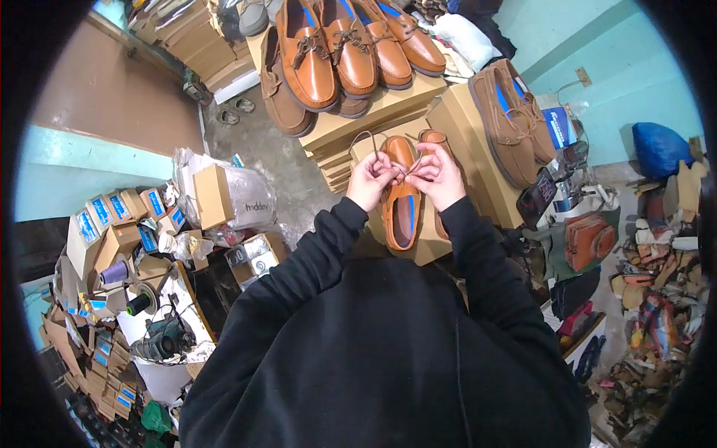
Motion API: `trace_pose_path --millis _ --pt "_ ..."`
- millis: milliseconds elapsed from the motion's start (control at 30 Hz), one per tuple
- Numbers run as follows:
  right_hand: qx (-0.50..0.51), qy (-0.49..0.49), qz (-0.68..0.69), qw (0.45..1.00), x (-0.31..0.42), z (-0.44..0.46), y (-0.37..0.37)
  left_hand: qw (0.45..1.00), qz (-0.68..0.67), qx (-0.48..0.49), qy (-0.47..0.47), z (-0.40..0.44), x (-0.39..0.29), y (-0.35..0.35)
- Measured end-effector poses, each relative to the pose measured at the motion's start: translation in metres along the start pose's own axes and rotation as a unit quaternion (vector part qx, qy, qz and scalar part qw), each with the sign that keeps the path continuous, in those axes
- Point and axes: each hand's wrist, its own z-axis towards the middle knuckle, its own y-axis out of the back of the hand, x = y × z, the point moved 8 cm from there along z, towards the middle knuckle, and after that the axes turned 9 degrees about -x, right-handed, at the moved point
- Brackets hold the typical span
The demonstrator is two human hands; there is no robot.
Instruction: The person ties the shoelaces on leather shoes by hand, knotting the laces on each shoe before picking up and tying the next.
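A tan leather boat shoe (401,149) with a blue-lined insole lies in front of me on cardboard, its toe pointing away. Over its front, my left hand (373,181) pinches a brown shoelace (364,135), part of which loops up beyond the fingers. From the other side my right hand (439,175) is closed on the lace too, fingertips close to those of the left. The hands partly cover the shoe's middle. Just right of it lies a second tan shoe (432,137), mostly hidden behind my right hand.
Several finished-looking tan shoes (308,71) stand on cardboard boxes beyond my hands. A brown suede pair (510,123) rests on a box (478,175) at the right. Thread spools (140,302) and small boxes crowd the left; leather scraps (657,299) pile up at far right.
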Motion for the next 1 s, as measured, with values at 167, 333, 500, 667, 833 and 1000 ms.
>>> trace_pose_path --millis 167,333,500,667,833,1000 --pt "-0.009 0.01 -0.006 1.0 -0.003 0.001 0.001 1.0 0.012 -0.01 0.001 0.001 0.0 0.001" --pt "-0.026 0.012 0.015 0.999 -0.01 0.004 0.005 0.999 -0.022 -0.022 0.019 0.001 0.002 0.005" --pt "-0.022 0.006 0.005 1.0 -0.008 0.003 0.003 0.999 -0.025 -0.02 0.017 0.002 0.002 0.006" --pt "-0.011 0.018 0.002 1.0 -0.006 0.002 -0.001 1.0 -0.022 -0.014 0.01 0.003 0.002 0.007" --pt "-0.013 0.031 0.008 0.999 -0.004 -0.001 0.001 0.995 0.016 -0.098 0.002 -0.009 -0.045 0.032" --pt "-0.017 -0.002 0.043 0.999 -0.006 -0.003 0.008 0.987 0.103 -0.117 -0.046 -0.042 -0.112 0.092"
